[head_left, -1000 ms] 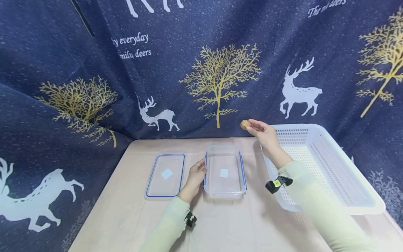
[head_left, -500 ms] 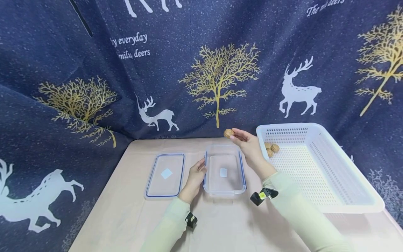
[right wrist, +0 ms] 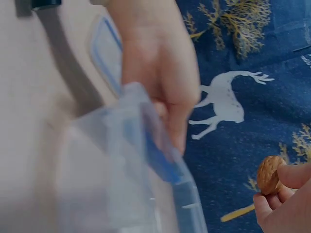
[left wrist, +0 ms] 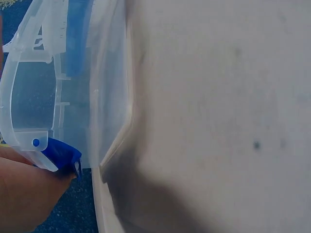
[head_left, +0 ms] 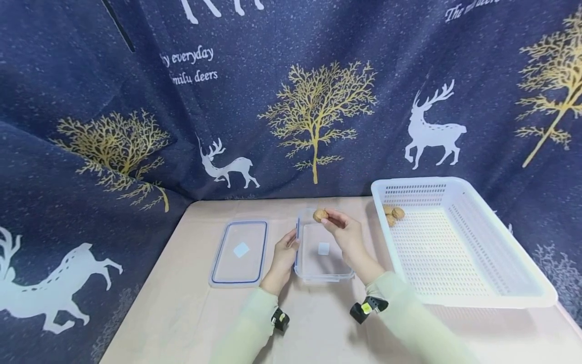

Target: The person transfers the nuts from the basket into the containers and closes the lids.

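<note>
My right hand (head_left: 347,236) pinches a walnut (head_left: 320,216) between thumb and fingertips, above the far part of a clear plastic food container (head_left: 324,278). In the right wrist view the walnut (right wrist: 270,174) shows its ridged brown shell. My left hand (head_left: 284,255) grips the container's left side at a blue clip, which the left wrist view shows as a blue latch (left wrist: 62,154) beside the skin. No walnut shows inside the container, only a pale label (head_left: 324,248) at its bottom.
A clear lid (head_left: 240,268) with a blue seal lies left of the container. To the right stands a white perforated basket (head_left: 495,242), with several walnuts (head_left: 398,213) in its far left corner. A dark blue deer-print cloth (head_left: 291,126) hangs behind the table.
My right hand has carried the walnut left and down, from beside the basket to over the container. The basket's walnuts have come into view. My left hand stays at the container's side.
</note>
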A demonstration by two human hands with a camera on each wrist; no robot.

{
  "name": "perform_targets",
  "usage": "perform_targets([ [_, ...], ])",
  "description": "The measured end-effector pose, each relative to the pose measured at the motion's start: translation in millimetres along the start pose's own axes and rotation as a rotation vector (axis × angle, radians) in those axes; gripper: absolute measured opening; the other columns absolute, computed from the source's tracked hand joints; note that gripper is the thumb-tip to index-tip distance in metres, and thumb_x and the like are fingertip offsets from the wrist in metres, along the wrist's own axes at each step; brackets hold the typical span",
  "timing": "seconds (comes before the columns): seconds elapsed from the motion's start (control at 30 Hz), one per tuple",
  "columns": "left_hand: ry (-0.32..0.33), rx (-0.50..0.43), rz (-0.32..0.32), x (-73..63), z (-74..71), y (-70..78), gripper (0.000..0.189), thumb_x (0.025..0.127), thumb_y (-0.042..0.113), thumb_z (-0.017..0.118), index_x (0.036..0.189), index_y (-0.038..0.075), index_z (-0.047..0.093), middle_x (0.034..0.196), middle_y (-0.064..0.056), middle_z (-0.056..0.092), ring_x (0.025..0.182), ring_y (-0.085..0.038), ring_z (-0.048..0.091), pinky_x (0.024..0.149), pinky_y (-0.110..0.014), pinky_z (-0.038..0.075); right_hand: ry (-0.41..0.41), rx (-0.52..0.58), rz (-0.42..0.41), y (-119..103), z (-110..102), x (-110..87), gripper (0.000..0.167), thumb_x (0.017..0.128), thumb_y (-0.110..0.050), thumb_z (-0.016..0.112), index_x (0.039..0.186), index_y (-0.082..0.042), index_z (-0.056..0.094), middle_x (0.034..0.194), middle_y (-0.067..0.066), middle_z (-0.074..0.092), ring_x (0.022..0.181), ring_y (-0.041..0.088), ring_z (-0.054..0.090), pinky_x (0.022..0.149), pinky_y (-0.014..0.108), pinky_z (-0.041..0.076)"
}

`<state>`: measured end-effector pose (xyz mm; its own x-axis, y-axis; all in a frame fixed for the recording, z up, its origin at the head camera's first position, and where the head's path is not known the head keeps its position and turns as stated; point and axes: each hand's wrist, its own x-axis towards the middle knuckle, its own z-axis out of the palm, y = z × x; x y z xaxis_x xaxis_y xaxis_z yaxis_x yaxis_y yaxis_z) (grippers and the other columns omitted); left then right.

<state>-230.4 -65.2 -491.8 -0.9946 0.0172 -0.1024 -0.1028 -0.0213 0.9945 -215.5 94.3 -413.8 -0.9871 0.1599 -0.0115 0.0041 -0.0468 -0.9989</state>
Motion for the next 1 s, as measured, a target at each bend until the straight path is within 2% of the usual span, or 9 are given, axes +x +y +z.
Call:
perform_targets([
  [0.2, 0.022, -0.018, 0.018, -0.4, 2.0, -2.7, 0.043, 0.099, 0.002, 0.044, 0.141, -0.005, 0.041, 0.144, -0.026, 0.041, 0.135, -0.039, 0.037, 0.113, -0.044, 0.033, 0.0, -0.049, -0.005, 22.2, 6.0, -6.0, 0.035, 0.087, -0.001, 0.068, 0.121, 0.004, 0.062, 0.119, 0.021, 0.064, 0.109, 0.03, 0.062, 0.084, 0.013, 0.051],
  [0.33, 0.023, -0.047, 0.01, -2.8, 2.3, -0.6, 0.043, 0.099, 0.002, 0.044, 0.141, -0.005, 0.04, 0.144, -0.026, 0.04, 0.135, -0.04, 0.037, 0.112, -0.045, 0.034, -0.015, -0.096, 0.001, 32.7, 8.5, -8.0, 0.033, 0.086, 0.0, 0.068, 0.118, 0.006, 0.063, 0.115, 0.022, 0.065, 0.105, 0.031, 0.063, 0.08, 0.013, 0.053],
  [0.53, 0.017, -0.033, 0.017, -15.0, 3.9, 16.9, 0.043, 0.098, -0.002, 0.044, 0.14, -0.01, 0.038, 0.144, -0.029, 0.038, 0.135, -0.042, 0.035, 0.113, -0.048, 0.031, -0.057, -0.123, 0.026, 46.6, 12.0, -7.8, 0.031, 0.085, 0.001, 0.068, 0.115, 0.007, 0.064, 0.109, 0.023, 0.067, 0.099, 0.03, 0.065, 0.077, 0.018, 0.056],
  [0.63, 0.043, 0.009, 0.032, -11.9, 4.5, 10.8, 0.043, 0.098, 0.001, 0.046, 0.14, -0.007, 0.041, 0.145, -0.025, 0.04, 0.137, -0.04, 0.033, 0.114, -0.048, 0.028, -0.073, -0.138, 0.03, 52.2, 13.4, -6.4, 0.031, 0.085, 0.002, 0.068, 0.115, 0.008, 0.064, 0.107, 0.023, 0.068, 0.096, 0.028, 0.065, 0.076, 0.02, 0.057],
  [0.77, 0.073, 0.046, 0.069, -5.6, 4.3, -4.2, 0.042, 0.099, 0.005, 0.047, 0.14, -0.001, 0.045, 0.146, -0.02, 0.042, 0.139, -0.038, 0.031, 0.115, -0.049, 0.026, -0.094, -0.186, 0.032, 57.7, 15.0, -4.9, 0.03, 0.084, 0.003, 0.068, 0.113, 0.008, 0.065, 0.103, 0.021, 0.069, 0.094, 0.028, 0.066, 0.073, 0.019, 0.055],
  [1.0, 0.081, 0.055, 0.084, -8.7, 5.3, -5.5, 0.041, 0.099, 0.005, 0.046, 0.14, 0.001, 0.046, 0.145, -0.019, 0.043, 0.139, -0.038, 0.031, 0.116, -0.05, 0.024, -0.13, -0.272, 0.007, 64.4, 16.6, -2.6, 0.029, 0.081, 0.004, 0.07, 0.109, 0.009, 0.066, 0.104, 0.022, 0.069, 0.096, 0.034, 0.066, 0.079, 0.031, 0.058],
])
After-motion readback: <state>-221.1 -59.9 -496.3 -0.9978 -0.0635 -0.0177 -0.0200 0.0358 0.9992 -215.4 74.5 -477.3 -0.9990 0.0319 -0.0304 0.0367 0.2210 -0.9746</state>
